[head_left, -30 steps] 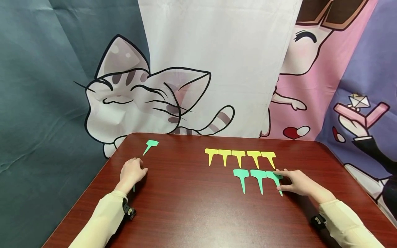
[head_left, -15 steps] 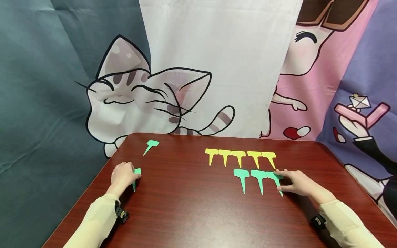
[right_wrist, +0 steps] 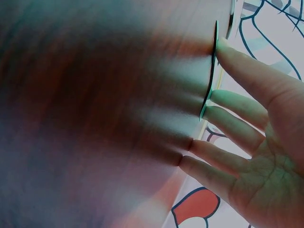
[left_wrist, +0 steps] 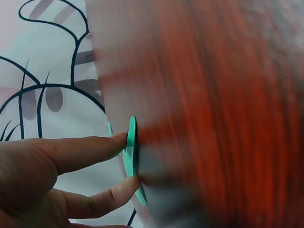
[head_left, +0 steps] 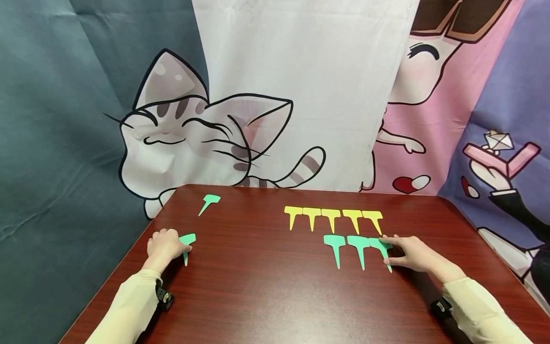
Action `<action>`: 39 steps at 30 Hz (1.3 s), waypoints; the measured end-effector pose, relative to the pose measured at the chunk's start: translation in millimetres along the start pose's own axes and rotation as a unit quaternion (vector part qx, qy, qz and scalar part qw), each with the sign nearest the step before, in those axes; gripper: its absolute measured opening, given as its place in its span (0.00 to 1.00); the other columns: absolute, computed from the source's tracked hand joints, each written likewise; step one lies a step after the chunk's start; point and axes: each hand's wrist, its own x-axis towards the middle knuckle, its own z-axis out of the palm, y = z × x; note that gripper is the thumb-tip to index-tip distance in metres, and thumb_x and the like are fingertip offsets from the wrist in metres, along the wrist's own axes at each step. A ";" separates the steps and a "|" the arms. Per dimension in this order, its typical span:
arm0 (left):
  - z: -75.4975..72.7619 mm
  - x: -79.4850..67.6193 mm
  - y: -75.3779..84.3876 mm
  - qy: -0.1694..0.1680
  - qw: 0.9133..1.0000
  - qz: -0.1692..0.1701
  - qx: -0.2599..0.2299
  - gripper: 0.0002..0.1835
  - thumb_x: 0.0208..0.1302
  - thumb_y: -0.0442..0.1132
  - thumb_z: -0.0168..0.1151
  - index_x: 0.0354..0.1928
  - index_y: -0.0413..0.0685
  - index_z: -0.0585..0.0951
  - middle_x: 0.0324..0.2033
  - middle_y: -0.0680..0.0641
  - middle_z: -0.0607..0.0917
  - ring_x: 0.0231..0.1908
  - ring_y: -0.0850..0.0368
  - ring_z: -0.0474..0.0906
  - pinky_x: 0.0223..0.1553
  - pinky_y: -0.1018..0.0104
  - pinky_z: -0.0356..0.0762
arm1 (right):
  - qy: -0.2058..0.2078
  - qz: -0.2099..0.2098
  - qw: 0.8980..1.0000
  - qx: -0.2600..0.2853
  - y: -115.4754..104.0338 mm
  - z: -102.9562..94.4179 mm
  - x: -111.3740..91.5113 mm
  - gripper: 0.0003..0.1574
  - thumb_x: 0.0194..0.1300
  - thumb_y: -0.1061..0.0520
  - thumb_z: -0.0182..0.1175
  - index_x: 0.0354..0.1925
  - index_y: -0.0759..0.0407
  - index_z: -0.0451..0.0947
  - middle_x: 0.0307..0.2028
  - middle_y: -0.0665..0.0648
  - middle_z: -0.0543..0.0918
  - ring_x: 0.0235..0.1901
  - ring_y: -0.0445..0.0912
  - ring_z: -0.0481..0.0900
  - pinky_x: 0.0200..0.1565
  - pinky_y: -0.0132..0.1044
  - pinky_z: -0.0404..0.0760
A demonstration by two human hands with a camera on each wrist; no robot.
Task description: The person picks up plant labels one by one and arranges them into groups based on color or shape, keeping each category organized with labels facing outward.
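Note:
In the head view my left hand (head_left: 165, 247) touches a green T-shaped plant label (head_left: 186, 238) at the table's left side; its thumb lies over the label. The left wrist view shows the thumb and a finger, nearly straight, against that green label (left_wrist: 130, 159). My right hand (head_left: 414, 255) rests with thumb and fingertips on the rightmost of three green plant labels (head_left: 379, 243). In the right wrist view that hand's fingers are spread and fairly straight against the label (right_wrist: 212, 66). The other two green labels, the left one (head_left: 334, 241) included, lie beside it.
Behind the green row lie several yellow plant labels (head_left: 330, 215) side by side. Another green label (head_left: 210, 198) lies slanted at the back left. The dark red wooden table (head_left: 266, 286) ends at a printed cloth backdrop (head_left: 275, 48) with cartoon figures.
My left hand has moved left and slightly towards me, uncovering the head of the green label, which stays in place. My right hand has not visibly moved.

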 end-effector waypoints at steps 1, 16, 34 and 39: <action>-0.6 0.0 -0.4 0.001 1.000 0.000 -0.002 0.27 0.50 0.47 0.69 0.41 0.29 0.78 0.42 0.28 0.74 0.47 0.30 0.65 0.52 0.38 0.64 | 0.000 0.001 1.000 0.000 0.1 -0.1 -0.1 0.42 0.48 0.43 0.71 0.55 0.67 0.76 0.51 0.67 0.81 0.53 0.67 0.76 0.49 0.58 0.76; -4.8 3.3 -9.9 -0.034 0.997 -0.036 -0.060 0.25 0.49 0.45 0.70 0.40 0.30 0.78 0.43 0.27 0.75 0.45 0.32 0.67 0.31 0.50 0.73 | 0.000 -0.002 1.000 0.000 -0.1 0.0 0.2 0.41 0.48 0.44 0.71 0.55 0.67 0.76 0.51 0.67 0.81 0.53 0.67 0.76 0.50 0.59 0.76; -0.5 13.1 -19.2 -0.025 0.995 -0.018 -0.094 0.24 0.44 0.44 0.72 0.33 0.28 0.78 0.37 0.29 0.78 0.44 0.30 0.66 0.36 0.49 0.74 | -0.004 0.003 1.000 0.002 -0.6 0.5 -1.1 0.42 0.48 0.43 0.72 0.55 0.67 0.77 0.51 0.67 0.82 0.53 0.67 0.76 0.49 0.58 0.76; -2.7 13.3 -16.5 -0.019 0.996 -0.016 -0.082 0.24 0.44 0.44 0.72 0.34 0.28 0.78 0.37 0.28 0.78 0.45 0.29 0.65 0.38 0.48 0.73 | -0.002 0.002 1.000 0.002 0.0 0.0 0.1 0.41 0.48 0.43 0.71 0.55 0.65 0.77 0.52 0.65 0.81 0.54 0.67 0.76 0.50 0.58 0.76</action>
